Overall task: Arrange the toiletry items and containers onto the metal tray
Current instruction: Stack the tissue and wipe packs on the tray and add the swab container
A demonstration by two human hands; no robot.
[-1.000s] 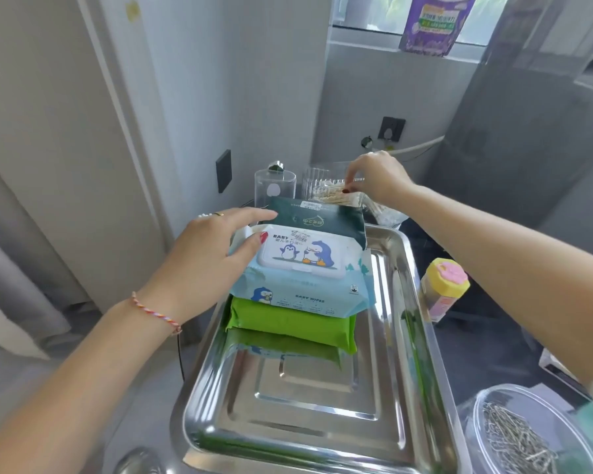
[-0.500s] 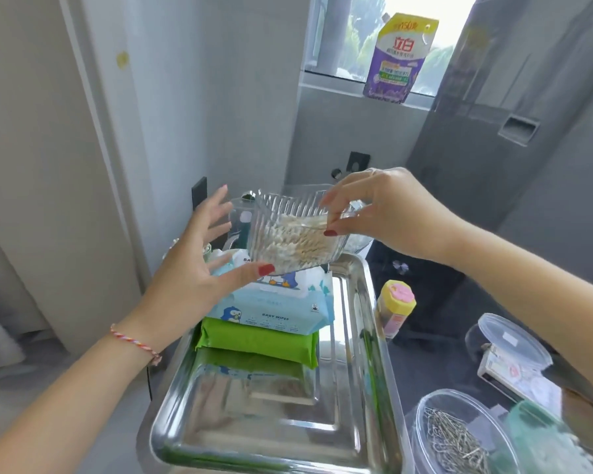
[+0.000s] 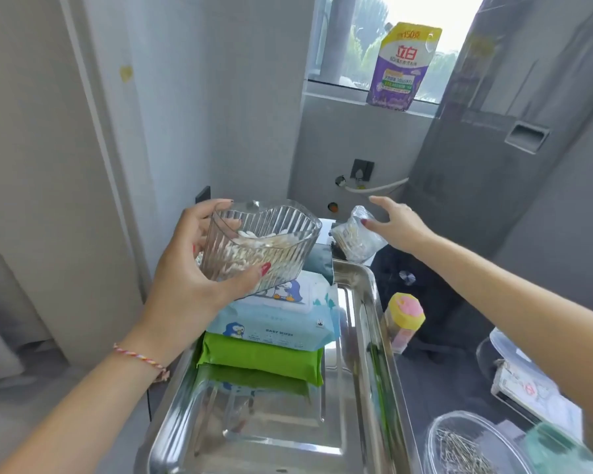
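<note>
My left hand [image 3: 185, 278] grips a clear ribbed container [image 3: 264, 248] holding cotton swabs, lifted above the far end of the metal tray [image 3: 367, 388]. On the tray lies a blue baby-wipes pack [image 3: 278, 316] stacked on a green pack [image 3: 264, 359], with a dark green pack [image 3: 317, 261] behind. My right hand [image 3: 396, 227] reaches past the tray's far edge, fingers spread, its thumb touching a clear plastic bag of cotton swabs [image 3: 355, 239].
A small bottle with a yellow and pink cap [image 3: 404, 319] stands right of the tray. A clear tub of thin metal pins [image 3: 466, 443] and a lidded container [image 3: 514, 357] sit at the lower right. A purple refill pouch [image 3: 401, 66] stands on the window ledge.
The ribbed container passed from my right hand to my left hand. My right hand let go and moved right and away to the bag of swabs.
</note>
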